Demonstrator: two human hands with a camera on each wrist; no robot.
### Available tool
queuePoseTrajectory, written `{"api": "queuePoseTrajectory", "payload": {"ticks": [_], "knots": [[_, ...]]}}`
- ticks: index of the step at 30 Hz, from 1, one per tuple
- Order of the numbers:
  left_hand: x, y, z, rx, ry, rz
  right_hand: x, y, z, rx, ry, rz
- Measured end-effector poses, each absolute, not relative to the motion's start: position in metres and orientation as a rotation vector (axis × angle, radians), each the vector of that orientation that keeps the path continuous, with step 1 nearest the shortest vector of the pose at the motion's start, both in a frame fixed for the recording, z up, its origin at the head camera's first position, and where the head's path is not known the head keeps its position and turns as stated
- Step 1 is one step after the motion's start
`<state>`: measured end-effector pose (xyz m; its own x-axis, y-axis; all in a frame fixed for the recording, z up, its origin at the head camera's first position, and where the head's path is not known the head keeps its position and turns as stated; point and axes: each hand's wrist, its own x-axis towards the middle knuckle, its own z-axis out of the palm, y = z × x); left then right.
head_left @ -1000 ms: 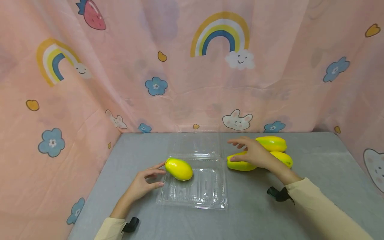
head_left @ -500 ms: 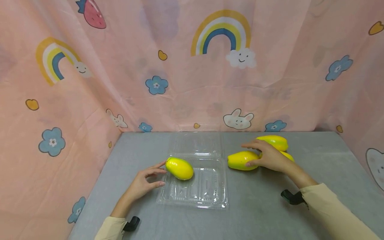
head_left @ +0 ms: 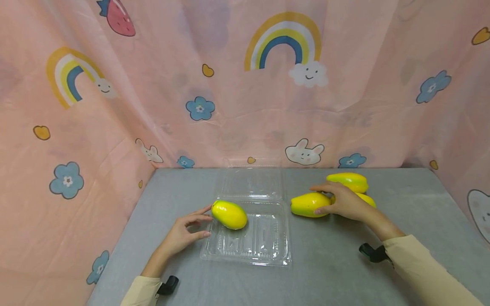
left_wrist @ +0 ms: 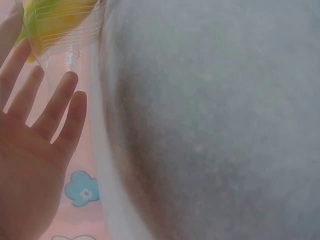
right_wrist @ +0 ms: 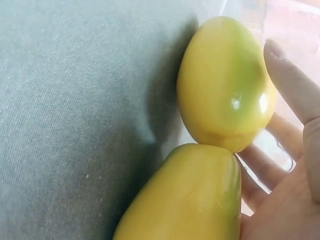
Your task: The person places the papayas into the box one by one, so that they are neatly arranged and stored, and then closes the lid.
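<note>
A yellow-green papaya [head_left: 229,215] lies over the left part of a clear plastic clamshell box [head_left: 264,261], whose lid is folded back. Beside it my left hand [head_left: 185,233] holds its fingers out, fingertips at the box's left edge and the papaya's end; whether they touch the fruit is unclear. On the right, my right hand [head_left: 346,202] grips the right end of another papaya [head_left: 308,205], thumb on the near side and fingers on the far side. Under and behind this hand lies a papaya [head_left: 366,199], partly hidden. Farther back lies one more papaya [head_left: 349,182].
Everything lies on a grey table [head_left: 325,267]. The transparent lid [head_left: 250,182] leans back toward a pink printed curtain [head_left: 237,127], which encloses the back and sides. The gripped papaya touches its neighbour in the right wrist view.
My right hand has moved right, from over the front papaya's left part to its right end, and has nearly stopped since half a second ago. The left hand stays in place.
</note>
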<state>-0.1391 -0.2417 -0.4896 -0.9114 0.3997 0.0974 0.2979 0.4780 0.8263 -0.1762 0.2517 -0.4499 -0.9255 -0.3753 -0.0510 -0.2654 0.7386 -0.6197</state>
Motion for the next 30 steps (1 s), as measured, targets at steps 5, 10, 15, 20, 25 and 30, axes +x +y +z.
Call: {"api": "queuePoseTrajectory", "payload": {"ticks": [5,10,15,20,25,30], "knots": [[-0.1393,-0.2417,-0.4898,0.62,2.607,1.42,-0.1763,0.2519,-0.4515,-0.521,2.763,-0.943],[-0.1394,-0.2415,-0.49,0.623,2.606,1.423,-0.1759,0.251,-0.4514,-0.515,2.769,-0.938],[-0.1393,-0.2415,-0.4906,0.626,2.609,1.423,-0.1763,0.2498,-0.4504,-0.512,2.77,-0.932],[-0.1391,-0.2413,-0.4899,0.636,2.605,1.422,-0.1768,0.2495,-0.4507,-0.513,2.78,-0.92],[-0.139,-0.2411,-0.4892,0.643,2.601,1.426,-0.1772,0.2496,-0.452,-0.518,2.787,-0.922],[-0.1395,-0.2413,-0.4898,0.644,2.603,1.424,-0.1773,0.2499,-0.4529,-0.52,2.793,-0.924]]}}
